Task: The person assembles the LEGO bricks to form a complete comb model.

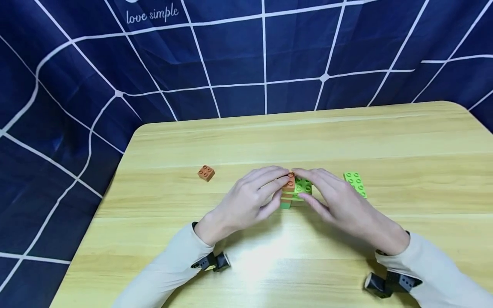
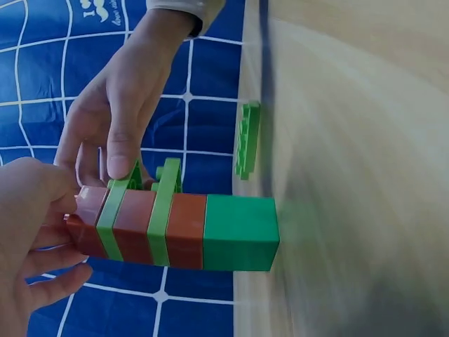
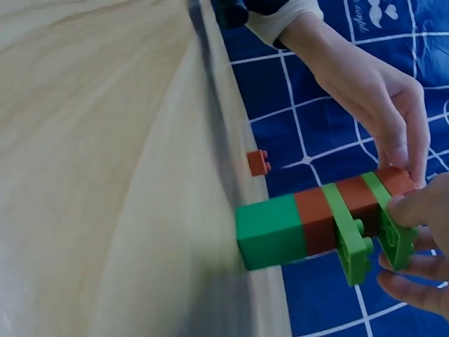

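A tower of toy building bricks stands on the table, between both hands. Its base is a dark green block [image 2: 242, 233]. Above that, orange bricks alternate with two light green plates that jut out to the right, the lower plate [image 3: 351, 246] and the upper plate [image 1: 303, 186]. An orange brick [image 1: 289, 184] tops the tower. With thumb and fingers my left hand [image 1: 252, 194] pinches this top brick. My right hand [image 1: 339, 199] holds the jutting part of the upper plate, thumb on one side and fingers on the other.
A loose orange brick [image 1: 206, 173] lies to the left on the wooden table [image 1: 154, 231]. Another light green plate [image 1: 355, 184] lies right of the tower, partly behind the right hand. A blue cloth with white lines [image 1: 231, 55] hangs behind the table.
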Action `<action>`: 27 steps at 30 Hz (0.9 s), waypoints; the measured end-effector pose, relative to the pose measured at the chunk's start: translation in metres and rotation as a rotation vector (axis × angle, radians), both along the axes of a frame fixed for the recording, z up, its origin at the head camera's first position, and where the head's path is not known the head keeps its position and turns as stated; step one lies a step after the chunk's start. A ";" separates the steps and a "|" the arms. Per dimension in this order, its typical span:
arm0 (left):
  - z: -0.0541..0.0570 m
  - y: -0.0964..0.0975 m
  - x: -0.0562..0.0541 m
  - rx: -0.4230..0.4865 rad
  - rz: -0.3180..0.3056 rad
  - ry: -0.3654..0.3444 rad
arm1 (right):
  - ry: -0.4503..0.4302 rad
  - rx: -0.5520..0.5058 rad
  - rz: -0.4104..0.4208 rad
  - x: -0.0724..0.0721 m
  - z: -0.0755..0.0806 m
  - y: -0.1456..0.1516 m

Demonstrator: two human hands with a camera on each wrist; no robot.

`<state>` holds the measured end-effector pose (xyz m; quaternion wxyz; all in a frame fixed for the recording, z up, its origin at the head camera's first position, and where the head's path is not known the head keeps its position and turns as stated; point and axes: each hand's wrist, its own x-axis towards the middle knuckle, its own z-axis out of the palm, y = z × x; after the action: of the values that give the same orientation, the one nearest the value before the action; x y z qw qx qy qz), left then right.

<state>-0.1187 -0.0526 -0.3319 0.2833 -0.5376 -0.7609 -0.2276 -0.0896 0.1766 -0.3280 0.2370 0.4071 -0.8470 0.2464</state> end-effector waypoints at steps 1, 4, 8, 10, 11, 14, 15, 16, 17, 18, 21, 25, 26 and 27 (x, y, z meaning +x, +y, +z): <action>0.000 0.000 0.001 -0.005 0.008 0.008 | -0.012 0.006 -0.009 0.000 0.001 0.002; 0.001 -0.001 0.003 -0.019 0.029 0.012 | -0.056 0.018 -0.036 0.001 0.006 0.013; 0.001 0.000 0.004 -0.021 0.035 0.026 | -0.060 0.036 -0.086 0.004 0.008 0.041; 0.002 0.001 0.004 -0.020 0.034 0.032 | -0.046 0.055 -0.105 0.005 0.005 0.057; 0.002 0.001 0.004 -0.022 0.036 0.036 | -0.039 0.071 -0.113 0.006 0.003 0.065; 0.003 0.001 0.004 -0.029 0.041 0.036 | -0.031 0.127 -0.127 0.009 -0.006 0.086; 0.003 0.001 0.004 -0.032 0.043 0.035 | -0.034 0.146 -0.133 0.010 -0.009 0.092; 0.003 0.001 0.004 -0.033 0.044 0.033 | -0.034 0.173 -0.140 0.011 -0.012 0.097; 0.003 0.001 0.004 -0.034 0.046 0.030 | -0.036 0.198 -0.146 0.012 -0.014 0.101; 0.003 0.001 0.004 -0.033 0.046 0.027 | -0.043 0.219 -0.145 0.014 -0.016 0.103; 0.003 0.001 0.005 -0.032 0.051 0.029 | -0.064 0.291 -0.134 0.015 -0.019 0.106; 0.002 0.001 0.006 -0.036 0.061 0.033 | -0.080 0.357 -0.106 0.016 -0.020 0.103; 0.002 0.002 0.007 -0.038 0.063 0.036 | -0.075 0.370 -0.107 0.016 -0.020 0.103; 0.003 0.002 0.007 -0.038 0.064 0.037 | -0.068 0.379 -0.104 0.015 -0.020 0.102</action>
<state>-0.1115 -0.0503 -0.3292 0.2942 -0.5223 -0.7765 -0.1942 -0.0742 0.2786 -0.3483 0.1397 0.3914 -0.9057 0.0835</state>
